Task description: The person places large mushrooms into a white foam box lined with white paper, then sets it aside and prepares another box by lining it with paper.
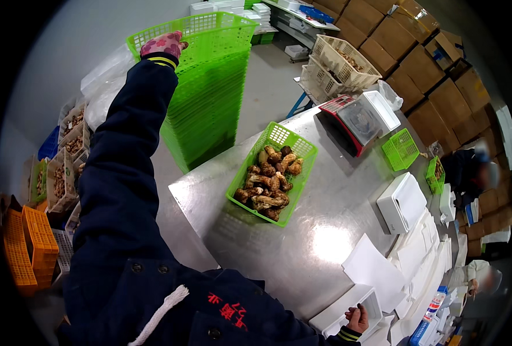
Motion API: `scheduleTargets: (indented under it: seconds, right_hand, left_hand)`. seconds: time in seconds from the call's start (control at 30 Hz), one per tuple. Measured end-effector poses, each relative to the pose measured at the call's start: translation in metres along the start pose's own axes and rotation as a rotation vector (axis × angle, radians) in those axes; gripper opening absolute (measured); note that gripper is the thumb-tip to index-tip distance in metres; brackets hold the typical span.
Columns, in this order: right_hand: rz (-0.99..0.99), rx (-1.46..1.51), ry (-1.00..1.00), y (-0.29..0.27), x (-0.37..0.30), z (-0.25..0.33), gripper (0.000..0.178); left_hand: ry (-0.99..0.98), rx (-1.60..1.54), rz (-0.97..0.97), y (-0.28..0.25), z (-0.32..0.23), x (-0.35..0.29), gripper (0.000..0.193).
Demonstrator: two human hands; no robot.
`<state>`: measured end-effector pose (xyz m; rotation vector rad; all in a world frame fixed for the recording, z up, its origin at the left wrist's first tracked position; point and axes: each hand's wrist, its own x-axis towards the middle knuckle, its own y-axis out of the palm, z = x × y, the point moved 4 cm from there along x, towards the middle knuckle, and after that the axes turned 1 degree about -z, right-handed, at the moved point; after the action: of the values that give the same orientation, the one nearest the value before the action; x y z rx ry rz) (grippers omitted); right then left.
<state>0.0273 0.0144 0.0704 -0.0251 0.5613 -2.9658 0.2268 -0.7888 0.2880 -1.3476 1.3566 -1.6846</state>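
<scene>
My left arm is stretched out far to the left, and my left hand (pixel 162 45), in a pink flowered glove, is closed on the rim of the top green basket (pixel 221 24). That basket sits on a tall stack of green baskets (pixel 207 104) beside the metal table. At lower right is my right hand (pixel 357 318), fingers loosely curled and a little apart, with nothing visible in them. It is over a white foam box (pixel 331 318); contact cannot be told. Between the hands, a green basket (pixel 295 210) of brown mushrooms (pixel 270 181) stands on the table.
The metal table (pixel 238 245) carries a red-framed scale (pixel 354 124), small green baskets (pixel 400 150), white foam boxes (pixel 403 202) and white sheets (pixel 374 271). Orange crates (pixel 25 248) stand left. Cartons (pixel 417 69) line the right wall, where two other people (pixel 466 173) work.
</scene>
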Motion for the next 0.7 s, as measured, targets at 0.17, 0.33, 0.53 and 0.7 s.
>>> scheduleTargets:
  seconds: [0.17, 0.33, 0.53, 0.7]
  right_hand:
    - [-0.016, -0.064, 0.02, 0.001, -0.012, 0.012, 0.025]
    - [-0.07, -0.012, 0.104, -0.005, -0.021, 0.013, 0.026]
    - [-0.018, -0.023, 0.106, 0.008, -0.015, 0.011, 0.026]
    - [-0.029, -0.017, 0.111, 0.001, -0.011, 0.007, 0.027]
  left_hand:
    - [-0.101, -0.023, -0.023, 0.023, -0.002, 0.02, 0.046]
    - [-0.013, 0.06, -0.042, 0.029, 0.0, 0.026, 0.048]
    - [0.034, 0.06, 0.07, 0.09, 0.001, 0.037, 0.036]
    - [0.014, 0.056, 0.161, 0.105, 0.017, 0.029, 0.043]
